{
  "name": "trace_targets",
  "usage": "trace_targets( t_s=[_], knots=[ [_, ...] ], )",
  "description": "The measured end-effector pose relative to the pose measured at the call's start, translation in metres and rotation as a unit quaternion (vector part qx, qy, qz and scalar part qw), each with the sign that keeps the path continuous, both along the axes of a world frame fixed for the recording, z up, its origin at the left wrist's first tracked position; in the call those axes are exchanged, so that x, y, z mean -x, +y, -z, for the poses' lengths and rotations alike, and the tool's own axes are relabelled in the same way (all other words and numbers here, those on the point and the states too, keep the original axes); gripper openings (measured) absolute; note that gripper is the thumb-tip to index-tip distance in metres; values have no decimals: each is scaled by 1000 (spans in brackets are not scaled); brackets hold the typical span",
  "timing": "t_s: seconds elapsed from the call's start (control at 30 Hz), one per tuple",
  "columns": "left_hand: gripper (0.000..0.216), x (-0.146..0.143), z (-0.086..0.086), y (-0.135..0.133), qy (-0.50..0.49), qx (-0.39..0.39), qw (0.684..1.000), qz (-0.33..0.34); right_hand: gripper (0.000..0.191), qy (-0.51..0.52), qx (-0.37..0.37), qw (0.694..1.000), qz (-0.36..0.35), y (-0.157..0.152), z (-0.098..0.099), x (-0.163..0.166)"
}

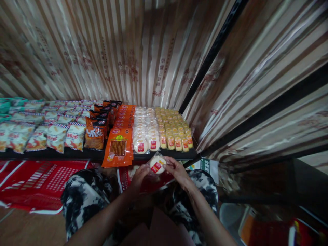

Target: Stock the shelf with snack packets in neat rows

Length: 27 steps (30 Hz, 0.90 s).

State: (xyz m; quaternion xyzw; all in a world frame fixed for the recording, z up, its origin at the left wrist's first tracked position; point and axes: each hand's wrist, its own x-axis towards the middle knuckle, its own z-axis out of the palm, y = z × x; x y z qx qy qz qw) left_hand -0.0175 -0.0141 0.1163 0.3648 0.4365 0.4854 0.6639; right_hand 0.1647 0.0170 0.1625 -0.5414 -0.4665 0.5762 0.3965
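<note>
A round white cake in clear wrap with a red label (157, 165) is held between both hands, just below the front edge of a low dark shelf (77, 154). My left hand (139, 177) pinches its left side, and my right hand (176, 171) grips its right side. On the shelf straight ahead lie rows of the same white cakes (145, 131), with small yellow packets (174, 131) to their right and orange snack packs (119, 147) to their left.
Orange-brown bags (96, 133) and white-and-blue bags (38, 133) fill the shelf's left part. Red printed sheets (38, 181) lie on the floor at left. A striped curtain (115, 51) hangs behind, crossed by black frame bars (215, 48). My knees in patterned trousers (84, 198) are below.
</note>
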Motion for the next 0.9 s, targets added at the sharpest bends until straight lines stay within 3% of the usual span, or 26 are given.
trace_targets(
  t_s=[0.17, 0.3, 0.43, 0.53, 0.6, 0.73, 0.9],
  knots=[
    [29, -3, -7, 5, 153, -78, 985, -15, 45, -50, -47, 996, -58, 12, -2, -8],
    [28, -6, -2, 6, 291, -120, 948, -48, 47, -87, -95, 989, -73, 25, -9, -10],
    [38, -6, 3, 8, 339, -150, 925, -87, 51, -159, -133, 976, -62, 39, -21, -12],
    [34, -3, 0, 12, 357, -214, 905, -92, 47, -203, -151, 966, -58, 50, -27, -12],
    [31, -1, -5, 14, 378, -288, 876, -82, 45, -235, -158, 958, -53, 57, -29, -12],
    [34, 1, -10, 21, 459, -411, 785, -69, 48, -313, -179, 931, -61, 68, -35, -8],
    [35, -3, -6, 29, 562, -435, 702, -47, 52, -408, -208, 884, -91, 76, -43, 2]
  ],
)
